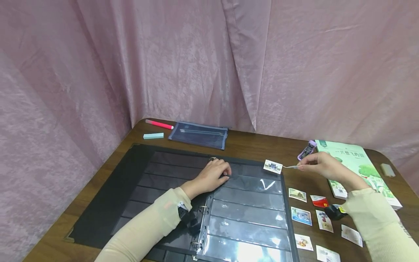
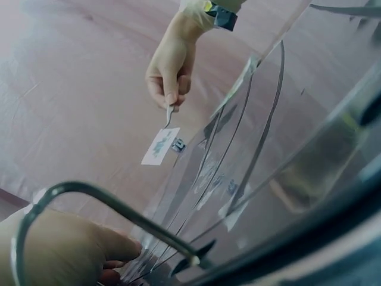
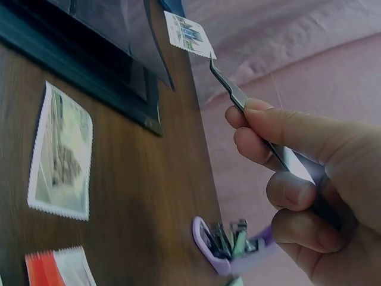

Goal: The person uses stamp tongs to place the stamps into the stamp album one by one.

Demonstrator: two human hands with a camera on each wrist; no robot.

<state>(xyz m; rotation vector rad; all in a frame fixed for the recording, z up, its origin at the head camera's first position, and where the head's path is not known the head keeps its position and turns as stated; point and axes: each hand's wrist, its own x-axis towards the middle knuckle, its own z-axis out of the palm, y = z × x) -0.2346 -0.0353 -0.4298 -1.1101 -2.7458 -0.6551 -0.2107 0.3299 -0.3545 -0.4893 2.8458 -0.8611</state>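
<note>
My right hand point(image 1: 319, 163) grips a pair of metal tweezers point(image 3: 238, 95) between thumb and fingers. The tweezers' tips hold a white-edged stamp point(image 1: 272, 166) by one edge, and it hangs over the top right corner of an open stamp album point(image 1: 242, 194). In the left wrist view the same stamp point(image 2: 161, 147) appears apart from the clear page. My left hand point(image 1: 212, 176) rests near the album's spine, its fingertips on the upper part of the right-hand clear page. A metal binder ring point(image 2: 113, 205) arches beside that hand in the left wrist view.
Several loose stamps point(image 1: 301, 215) lie right of the album. Beyond them are a green book point(image 1: 356, 160), a pale eraser point(image 1: 387, 170) and a purple-framed clip-like item point(image 1: 307, 150). At the back left lie a mesh pouch point(image 1: 199, 135), a red marker point(image 1: 159, 124) and a light blue block point(image 1: 153, 136).
</note>
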